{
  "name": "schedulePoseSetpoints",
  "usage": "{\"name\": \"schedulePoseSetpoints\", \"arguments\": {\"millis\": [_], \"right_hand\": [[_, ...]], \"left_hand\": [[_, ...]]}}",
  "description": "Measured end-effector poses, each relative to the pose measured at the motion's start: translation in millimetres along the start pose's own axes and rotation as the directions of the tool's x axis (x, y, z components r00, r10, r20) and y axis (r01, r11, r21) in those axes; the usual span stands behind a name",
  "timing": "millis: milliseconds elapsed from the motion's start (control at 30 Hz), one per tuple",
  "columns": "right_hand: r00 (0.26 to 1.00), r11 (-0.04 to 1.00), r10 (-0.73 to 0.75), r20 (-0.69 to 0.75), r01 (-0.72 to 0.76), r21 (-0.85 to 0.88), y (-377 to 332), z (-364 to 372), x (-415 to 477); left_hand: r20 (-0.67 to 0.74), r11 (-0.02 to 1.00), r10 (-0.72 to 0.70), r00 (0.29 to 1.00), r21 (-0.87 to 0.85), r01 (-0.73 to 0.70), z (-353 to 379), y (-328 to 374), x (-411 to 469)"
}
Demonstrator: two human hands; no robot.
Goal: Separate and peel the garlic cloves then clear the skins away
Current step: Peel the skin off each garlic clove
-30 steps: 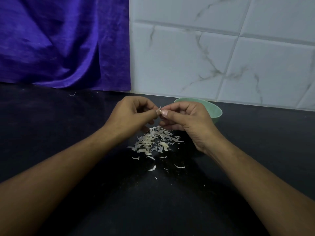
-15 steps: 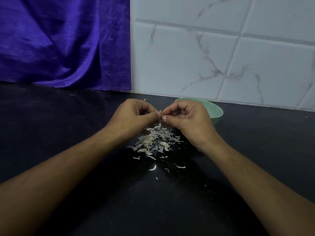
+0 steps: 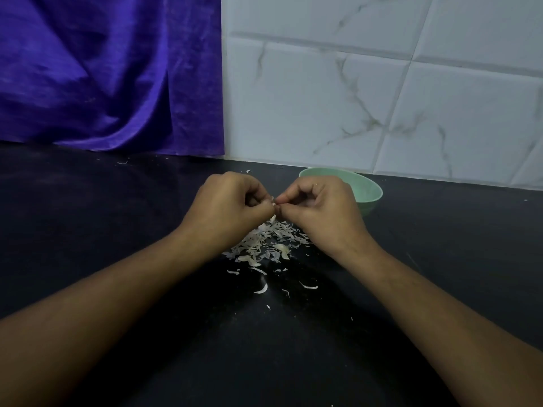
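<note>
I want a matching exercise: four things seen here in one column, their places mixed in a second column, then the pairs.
1 green bowl
2 garlic skins
3 purple cloth
4 garlic clove

A pinched between left hand and right hand
B heaped on the black counter
C hanging at back left
D behind the right hand, by the tiled wall

Pairs: 1-D, 2-B, 3-C, 4-A

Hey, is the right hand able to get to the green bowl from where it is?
Probably yes: the green bowl stands just behind the right hand, nothing between them, though it and the left hand pinch a garlic clove.
</note>
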State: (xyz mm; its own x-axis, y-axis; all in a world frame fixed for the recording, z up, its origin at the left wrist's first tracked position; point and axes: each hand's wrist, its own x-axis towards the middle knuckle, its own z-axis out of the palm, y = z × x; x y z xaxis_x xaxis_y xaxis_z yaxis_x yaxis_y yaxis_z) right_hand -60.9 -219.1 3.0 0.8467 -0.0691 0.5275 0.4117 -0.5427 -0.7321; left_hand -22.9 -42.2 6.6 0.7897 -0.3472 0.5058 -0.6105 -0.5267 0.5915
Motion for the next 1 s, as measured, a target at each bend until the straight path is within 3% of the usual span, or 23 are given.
{"name": "schedulePoseSetpoints", "arguments": {"millis": [100,200,267,367,467,533,667,800,1000], "right_hand": [[0.998,0.989,0.06,0.02,-0.062,0.137,2,-1,1],[0.989,0.923,0.129,0.066,-0.144,0.358,2,-2,1],[0.98,0.869,0.164,0.114,-0.198,0.454,0,0,-1],[0.967,0.786,0.204,0.15,-0.253,0.564,-4,-2,0],[0.976,0.75,0.205,0.072,-0.203,0.63,-9,-14,7],[0.985,0.815,0.17,-0.008,-0.136,0.564,-12,-24,12],[0.971,0.989,0.016,-0.24,0.02,0.149,-6,-49,21],[0.941,0.982,-0.035,-0.336,-0.03,-0.186,6,-68,26],[0.945,0.928,-0.021,-0.327,-0.103,-0.359,21,-72,28]], "left_hand": [[0.026,0.983,-0.103,0.994,-0.149,0.106,1,-1,1],[0.163,0.836,-0.219,0.962,-0.478,0.271,2,-2,4],[0.243,0.755,-0.233,0.942,-0.566,0.332,3,0,5],[0.303,0.733,-0.219,0.928,-0.577,0.361,2,0,4],[0.211,0.903,-0.159,0.964,-0.365,0.228,1,-6,3],[0.153,0.965,-0.112,0.982,-0.218,0.144,0,-8,4],[0.1,0.996,-0.091,0.991,0.025,0.089,-2,-12,5],[0.076,0.988,-0.123,0.99,0.098,0.115,-2,-16,6],[0.07,0.993,-0.083,0.994,0.089,0.076,-3,-14,6]]}}
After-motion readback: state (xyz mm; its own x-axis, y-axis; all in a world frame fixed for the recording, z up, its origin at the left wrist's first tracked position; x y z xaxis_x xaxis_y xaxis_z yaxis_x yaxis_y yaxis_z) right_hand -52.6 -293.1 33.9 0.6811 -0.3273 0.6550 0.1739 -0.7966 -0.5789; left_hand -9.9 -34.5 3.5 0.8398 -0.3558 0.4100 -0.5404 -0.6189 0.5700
